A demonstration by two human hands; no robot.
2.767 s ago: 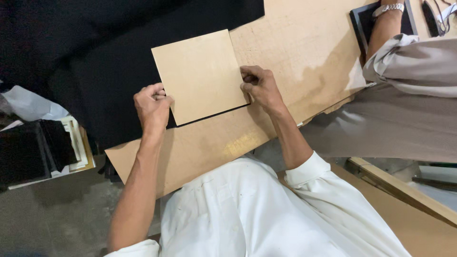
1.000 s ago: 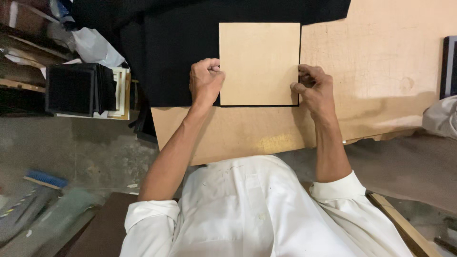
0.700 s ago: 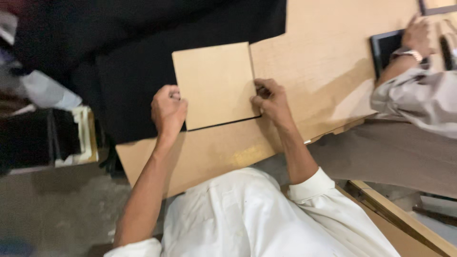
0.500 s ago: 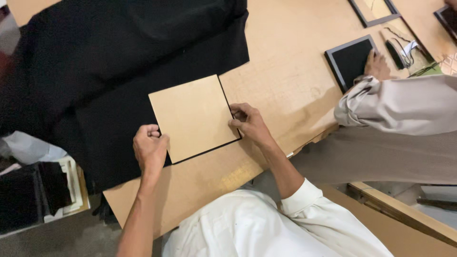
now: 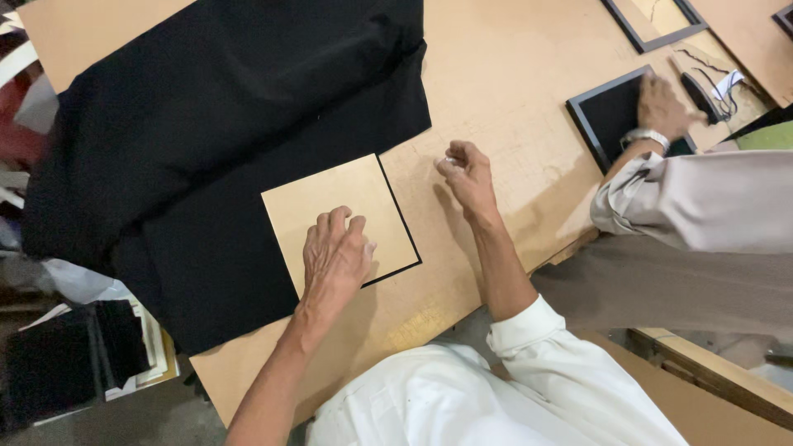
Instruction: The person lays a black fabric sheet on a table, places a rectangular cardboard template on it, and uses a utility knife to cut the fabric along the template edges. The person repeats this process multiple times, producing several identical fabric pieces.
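your left hand point(image 5: 334, 252) lies palm down on the square tan board point(image 5: 339, 219), fingers spread and flat against its lower right part; it presses on the board and grips nothing. the board rests tilted on the black cloth point(image 5: 223, 124), with its right and lower edges reaching past the cloth onto the bare tan worktable point(image 5: 504, 74), where a thin black border shows along those two edges. your right hand point(image 5: 467, 173) is just to the right of the board and apart from it, over the bare table surface; its fingers are curled loosely inward with the tips drawn together, and you cannot tell from this view whether anything small is pinched between them. the black cloth covers the upper left part of the table and hangs over its left edge. at the far right, a co-worker's hand point(image 5: 661, 107), with a wristwatch point(image 5: 646, 137) on the wrist, lies on a dark framed panel point(image 5: 611, 111). a stack of dark items point(image 5: 74, 355) sits below the table at lower left.
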